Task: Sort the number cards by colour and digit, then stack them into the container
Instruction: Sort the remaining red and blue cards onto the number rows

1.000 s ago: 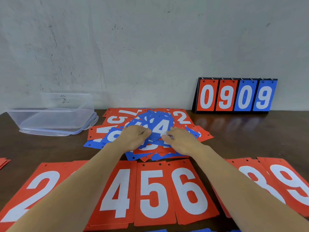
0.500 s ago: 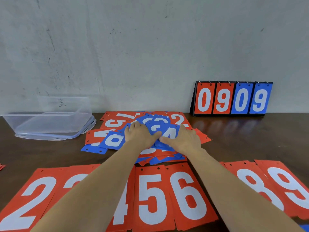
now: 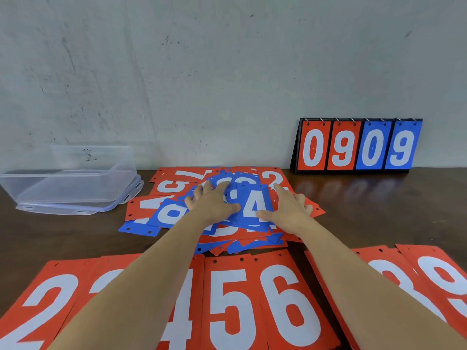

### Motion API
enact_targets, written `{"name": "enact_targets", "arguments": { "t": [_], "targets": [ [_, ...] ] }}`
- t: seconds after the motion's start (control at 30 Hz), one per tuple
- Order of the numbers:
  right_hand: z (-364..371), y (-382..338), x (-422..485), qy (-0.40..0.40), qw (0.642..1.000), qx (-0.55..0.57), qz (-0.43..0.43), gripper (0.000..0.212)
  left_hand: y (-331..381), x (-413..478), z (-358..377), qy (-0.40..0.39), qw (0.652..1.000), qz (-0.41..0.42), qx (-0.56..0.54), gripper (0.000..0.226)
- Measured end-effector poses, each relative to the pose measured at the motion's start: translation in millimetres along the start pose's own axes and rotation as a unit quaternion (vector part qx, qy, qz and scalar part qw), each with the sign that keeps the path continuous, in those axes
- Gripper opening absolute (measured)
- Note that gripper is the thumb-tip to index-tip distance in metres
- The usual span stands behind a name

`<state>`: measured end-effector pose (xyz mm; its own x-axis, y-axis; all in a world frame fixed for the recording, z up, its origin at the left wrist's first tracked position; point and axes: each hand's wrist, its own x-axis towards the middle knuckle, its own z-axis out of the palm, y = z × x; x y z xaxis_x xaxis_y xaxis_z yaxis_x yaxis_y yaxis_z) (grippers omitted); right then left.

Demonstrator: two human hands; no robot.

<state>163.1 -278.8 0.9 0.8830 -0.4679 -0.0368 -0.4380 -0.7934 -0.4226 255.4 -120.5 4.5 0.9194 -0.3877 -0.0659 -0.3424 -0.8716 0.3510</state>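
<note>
Two flat hands were all I had on the heap. My left hand (image 3: pixel 212 200) lay spread over the blue cards at the top of the mixed pile (image 3: pixel 177 188). My right hand (image 3: pixel 288 210) pressed down just beside the blue 4 card (image 3: pixel 255 205), with the thumb against its lower right edge. Fingers were straight on both and nothing was pinched or lifted.

The pile sat mid-table, with the clear container (image 3: pixel 68 183) well off to the left by the wall and no card in it that I could see. The sorted red row (image 3: pixel 227 299) lay nearest me, its top edges almost touching the pile's lowest cards.

The overlap worried me most. The cards looked thin and slick, so I judged that a flat-handed slide on the 4 would likely drag its neighbours along, with reds riding hidden under blues. A pull toward me could shove the heap's front edge into the red 4, 5 and 6 and skew them. My forearms passed right over that row, so a dropped elbow might sweep it. Several digits lay turned or half covered, and a 6 could pass for a 9 if I sorted by a glance.
</note>
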Motion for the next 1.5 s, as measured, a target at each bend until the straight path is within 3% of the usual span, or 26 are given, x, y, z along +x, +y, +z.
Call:
{"name": "enact_targets", "arguments": {
  "t": [0.1,0.27,0.33,0.4,0.47,0.6,0.67,0.9,1.1,1.23,1.5],
  "targets": [
    [0,-1,-1,0.008,1.000,-0.001,0.010,0.095,8,-3,1,0.074,0.995,0.032,-0.065,0.071],
    [4,3,-1,0.067,0.997,0.033,0.007,0.090,19,-8,3,0.063,0.949,0.070,-0.302,0.064],
    [4,5,-1,0.094,0.988,0.123,0.009,0.077,23,-12,-4,0.049,0.903,0.054,-0.422,0.062],
    [-2,4,-2,0.095,0.958,0.269,0.004,0.050,26,-17,-14,0.030,0.874,0.037,-0.483,0.058],
    [-11,2,-7,0.105,0.933,0.343,-0.021,0.025,29,-23,-22,0.035,0.877,0.046,-0.477,0.049],
    [-31,0,-21,0.132,0.922,0.360,-0.058,0.014,28,-37,-35,0.038,0.874,0.060,-0.480,0.023],
    [-39,0,-29,0.146,0.918,0.365,-0.055,0.016,28,-48,-40,0.031,0.870,0.065,-0.488,0.014],
    [-58,5,-66,0.151,0.916,0.365,-0.069,0.014,25,-88,-53,0.028,0.842,0.064,-0.535,0.018],
    [-69,13,-99,0.156,0.915,0.364,-0.078,0.017,16,-129,-56,0.047,0.839,0.062,-0.539,0.012],
    [-70,18,-119,0.162,0.917,0.355,-0.086,0.007,9,-155,-58,0.068,0.841,0.060,-0.533,0.015],
    [-69,16,-167,0.188,0.916,0.335,-0.121,0.024,-14,-208,-60,0.120,0.855,0.041,-0.504,0.009]
  ]
}}
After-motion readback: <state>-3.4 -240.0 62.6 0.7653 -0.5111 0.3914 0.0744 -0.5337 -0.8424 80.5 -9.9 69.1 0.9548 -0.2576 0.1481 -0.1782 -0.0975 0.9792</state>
